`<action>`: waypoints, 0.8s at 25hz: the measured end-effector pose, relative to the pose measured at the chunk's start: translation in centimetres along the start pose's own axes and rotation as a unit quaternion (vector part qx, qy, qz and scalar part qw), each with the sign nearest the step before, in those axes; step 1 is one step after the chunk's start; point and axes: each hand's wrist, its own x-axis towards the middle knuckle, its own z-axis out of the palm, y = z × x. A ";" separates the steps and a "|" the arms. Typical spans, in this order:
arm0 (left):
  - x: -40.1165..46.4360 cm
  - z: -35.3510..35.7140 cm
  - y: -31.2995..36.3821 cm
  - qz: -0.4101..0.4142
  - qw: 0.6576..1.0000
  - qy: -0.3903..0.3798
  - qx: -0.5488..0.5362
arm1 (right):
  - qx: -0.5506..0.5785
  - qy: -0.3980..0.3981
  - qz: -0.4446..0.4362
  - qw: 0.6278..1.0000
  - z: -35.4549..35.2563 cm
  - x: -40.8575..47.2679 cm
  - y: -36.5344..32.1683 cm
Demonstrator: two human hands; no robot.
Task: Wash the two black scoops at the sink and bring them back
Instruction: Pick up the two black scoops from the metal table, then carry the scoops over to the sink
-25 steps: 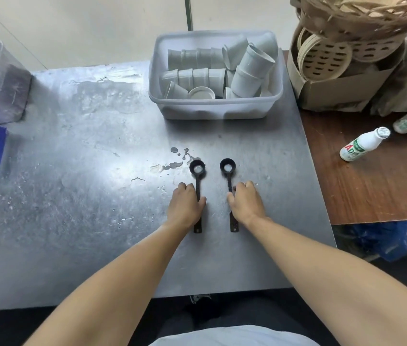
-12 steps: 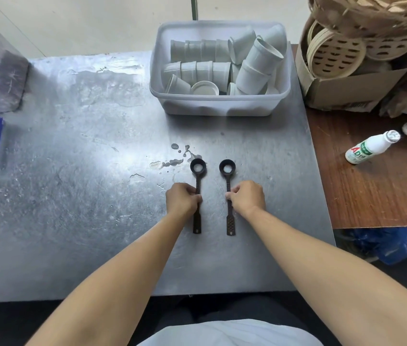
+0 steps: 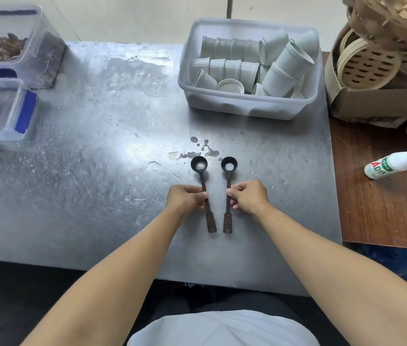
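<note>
Left hand [image 3: 187, 199] pinching left scoop [image 3: 203, 191], right hand [image 3: 247, 197] pinching right scoop [image 3: 228, 191]

Lighting, as we see it: bright, even, from overhead; white glare patch on the metal desk [image 3: 127, 151]; soft shadows; corners bowed; sharp focus centrally.

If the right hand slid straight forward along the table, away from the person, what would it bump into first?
Probably the plastic tub of white cups. The right hand pinches the right scoop, and only bare metal table lies between, as far as this view shows.
</note>
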 end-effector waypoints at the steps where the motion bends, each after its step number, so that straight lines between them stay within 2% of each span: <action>1: -0.3 -0.6 -0.3 0.000 1.000 0.005 -0.018 | -0.004 -0.012 -0.010 1.000 0.6 -0.1 -0.4; 9: -3.6 -8.2 -3.8 0.004 0.989 0.090 -0.119 | -0.064 -0.109 -0.100 0.987 8.1 -2.1 -4.6; 13: -6.2 -13.2 -7.7 -0.001 0.976 0.146 -0.160 | -0.108 -0.172 -0.137 0.970 13.3 -4.9 -5.9; 20: -10.8 -21.7 -15.4 -0.015 0.954 0.209 -0.213 | -0.169 -0.234 -0.176 0.941 22.1 -11.9 -6.4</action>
